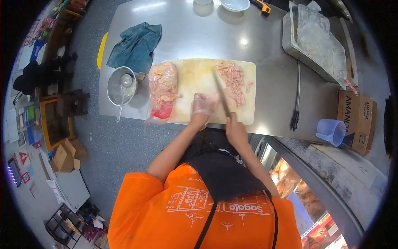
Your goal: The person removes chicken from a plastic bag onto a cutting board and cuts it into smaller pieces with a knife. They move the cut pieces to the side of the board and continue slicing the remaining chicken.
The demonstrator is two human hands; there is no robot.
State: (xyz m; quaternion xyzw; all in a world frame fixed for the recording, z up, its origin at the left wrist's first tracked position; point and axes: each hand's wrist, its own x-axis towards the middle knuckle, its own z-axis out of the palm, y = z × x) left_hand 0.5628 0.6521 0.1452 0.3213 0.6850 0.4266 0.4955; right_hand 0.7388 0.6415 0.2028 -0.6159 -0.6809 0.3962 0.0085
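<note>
My right hand is closed around the handle of a long knife, its blade slanting up and left over a white cutting board. My left hand, in a clear plastic glove, is curled on the board just left of the blade. A pale pink piece of raw meat shows at its fingertips, partly blurred. Cut strips of raw meat lie in a pile right of the knife. On the board's left side rests a clear plastic bag of raw meat with a red patch at its near end.
A metal pot with a ladle stands left, beside a teal cloth. Rightward are a metal tray with plastic, a sharpening steel and a measuring jug. A bowl and yellow thermometer gun lie at the far edge.
</note>
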